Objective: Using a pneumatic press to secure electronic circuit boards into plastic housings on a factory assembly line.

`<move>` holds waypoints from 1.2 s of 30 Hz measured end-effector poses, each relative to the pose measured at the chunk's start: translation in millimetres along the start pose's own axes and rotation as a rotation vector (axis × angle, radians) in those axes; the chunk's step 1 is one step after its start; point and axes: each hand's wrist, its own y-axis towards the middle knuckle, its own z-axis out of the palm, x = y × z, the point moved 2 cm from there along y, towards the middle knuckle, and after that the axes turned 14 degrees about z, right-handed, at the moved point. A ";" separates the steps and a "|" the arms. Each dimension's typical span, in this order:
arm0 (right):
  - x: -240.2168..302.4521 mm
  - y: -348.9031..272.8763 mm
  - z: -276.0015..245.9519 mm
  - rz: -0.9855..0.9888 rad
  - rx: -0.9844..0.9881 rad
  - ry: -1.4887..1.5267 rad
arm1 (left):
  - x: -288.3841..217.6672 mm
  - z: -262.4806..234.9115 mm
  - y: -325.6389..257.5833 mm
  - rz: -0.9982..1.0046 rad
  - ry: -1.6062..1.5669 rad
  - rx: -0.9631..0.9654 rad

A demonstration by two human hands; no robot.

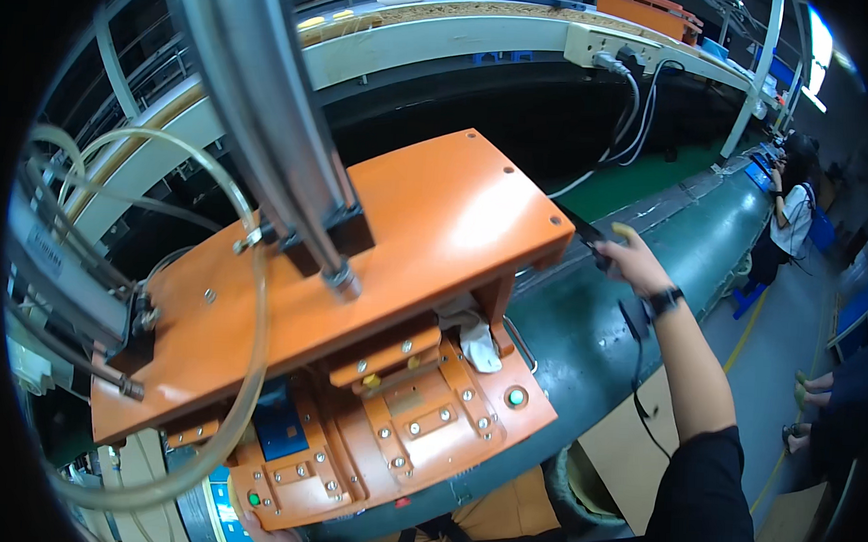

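The right hand [636, 263] pinches a thin black flat piece [590, 239], long axis ten-to-four, at two o'clock from the orange metal press [427, 203]; the left hand [272, 538], grip I can't tell, sits at seven.

Right hand [636, 261] holds dark item [587, 235], seemingly flat; left hand [273, 537] beside orange press [421, 227].

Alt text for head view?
Person's right hand holds a dark flat object beside an orange pneumatic press fixture; the left hand is near its left green button. A co-worker is farther right.
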 end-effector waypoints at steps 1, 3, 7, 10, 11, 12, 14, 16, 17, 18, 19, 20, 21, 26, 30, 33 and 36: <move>-22.2 -22.8 -11.2 0.062 0.122 0.213 | -8.1 1.8 3.0 0.129 -0.076 0.051; -65.2 -77.4 -32.8 0.077 0.539 0.542 | 6.9 -0.4 5.1 0.201 -0.063 0.006; -106.8 -202.2 8.4 0.115 0.980 0.835 | -12.5 -19.4 -1.7 0.114 0.283 -0.009; -141.2 -251.5 44.7 -0.212 1.398 0.726 | -33.1 -21.3 -20.8 0.184 0.680 -0.024; -177.0 -246.1 50.3 -0.399 1.617 0.706 | -49.7 -3.7 -26.5 0.241 0.743 -0.002; -172.4 -268.6 69.0 -0.225 1.629 0.685 | -64.0 -1.1 -34.4 0.325 0.712 0.042; -154.6 -308.6 108.1 -0.018 1.706 0.540 | -82.5 10.9 -53.8 0.499 0.547 0.263; -130.2 -334.5 150.4 0.066 1.849 0.438 | -111.0 29.7 -61.9 0.456 0.453 0.667; -112.4 -345.9 168.7 0.114 1.913 0.448 | -126.0 48.3 -67.3 0.722 0.520 0.870; -125.1 -343.5 183.7 0.088 1.961 0.386 | -129.6 56.8 -72.7 0.649 0.467 1.060; -130.6 -343.9 193.5 0.148 1.929 0.397 | -130.7 68.2 -73.8 0.636 0.450 1.136; -126.9 -348.3 207.5 0.192 1.976 0.393 | -135.3 79.4 -66.0 0.639 0.523 1.193; -125.2 -349.0 221.6 0.237 2.024 0.391 | -139.7 87.6 -61.1 0.640 0.599 1.251; -110.2 -344.2 259.3 0.389 2.026 0.490 | -124.2 82.3 -25.9 0.504 0.633 1.206; -93.9 -341.9 274.8 0.371 2.013 0.488 | -123.6 85.8 5.4 0.456 0.590 1.248; -87.2 -342.8 271.8 0.305 2.032 0.453 | -118.1 85.8 38.1 0.443 0.626 1.205; -92.2 -338.6 264.4 0.170 1.895 0.260 | -110.4 83.6 71.0 0.407 0.667 1.209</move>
